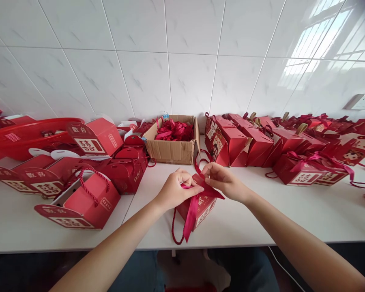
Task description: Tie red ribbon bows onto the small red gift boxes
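Note:
A small red gift box (pixel 186 209) with pale characters lies near the table's front edge, directly under both hands. Over its top runs a dark pink satin ribbon (pixel 191 219), one pointed tail hanging down the front and another sticking out to the right. My left hand (pixel 179 184) pinches the ribbon between thumb and fingers above the box. On the other side, my right hand (pixel 220 180) has its thumb and index finger closed on the ribbon too. A twisted red cord handle (pixel 174 231) loops out at the box's left. The fingers partly hide where the ribbon crosses.
A cardboard carton (pixel 170 152) of loose ribbons stands against the tiled wall. Open red boxes (pixel 91 198) and a red plastic basin (pixel 27 136) are at left. Rows of red bags (pixel 235 142) and ribboned boxes (pixel 301 168) fill the right. The white table (pixel 240 227) ends just before me.

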Tool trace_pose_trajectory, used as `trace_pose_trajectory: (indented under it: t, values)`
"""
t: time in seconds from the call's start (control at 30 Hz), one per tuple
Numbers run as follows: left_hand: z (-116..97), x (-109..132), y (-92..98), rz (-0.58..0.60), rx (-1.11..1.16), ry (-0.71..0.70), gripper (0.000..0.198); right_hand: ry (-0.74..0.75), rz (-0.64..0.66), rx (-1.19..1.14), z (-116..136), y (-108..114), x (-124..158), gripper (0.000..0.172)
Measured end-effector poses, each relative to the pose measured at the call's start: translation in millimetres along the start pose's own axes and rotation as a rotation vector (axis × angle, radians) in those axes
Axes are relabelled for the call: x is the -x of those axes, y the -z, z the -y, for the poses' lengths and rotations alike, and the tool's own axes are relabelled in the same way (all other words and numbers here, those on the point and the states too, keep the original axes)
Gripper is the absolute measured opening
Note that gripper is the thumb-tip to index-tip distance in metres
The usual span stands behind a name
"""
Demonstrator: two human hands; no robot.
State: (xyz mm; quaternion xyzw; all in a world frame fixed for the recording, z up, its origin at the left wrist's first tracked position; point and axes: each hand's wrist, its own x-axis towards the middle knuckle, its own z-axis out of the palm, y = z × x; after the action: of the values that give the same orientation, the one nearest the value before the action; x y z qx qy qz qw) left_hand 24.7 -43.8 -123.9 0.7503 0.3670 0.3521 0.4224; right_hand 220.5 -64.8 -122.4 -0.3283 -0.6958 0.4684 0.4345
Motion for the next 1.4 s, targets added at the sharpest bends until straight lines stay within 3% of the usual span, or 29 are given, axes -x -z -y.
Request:
trace_pose_trajectory:
  t: [0.3, 0.43, 0.53, 0.63, 1.0, 1.4]
  values:
    - [0.6, -2.8, 1.1, -0.008, -0.079, -0.04, 0.054, -0.072, -0.052, 0.081, 2.6, 1.9, -5.2, 0.021]
    - [0.2, -4.4, 2.2, 0.001, -0.063, -0.014, 0.057, -0.201, 0.057, 0.094, 9.5, 8.4, -8.5, 0.037]
    - [0.3, -4.7, 3.4, 0.006, -0.032, 0.013, 0.056, -0.292, 0.152, 0.135, 15.6, 13.2, -10.9, 0.038]
    - [-0.6, -3.6, 4.7, 0.01, -0.018, 0.008, 0.055, -0.341, 0.137, 0.233, 18.4, 15.4, -10.9, 0.035]
    - [0.1, -1.0, 0.9, -0.02, -0.066, -0.061, 0.054, -0.307, 0.023, 0.226, 18.7, 9.3, -10.6, 0.034]
    - [5.1, -0.9, -1.8, -0.034, -0.085, -0.038, 0.052, -0.201, -0.112, 0.323, 14.6, 7.4, -11.1, 0.031]
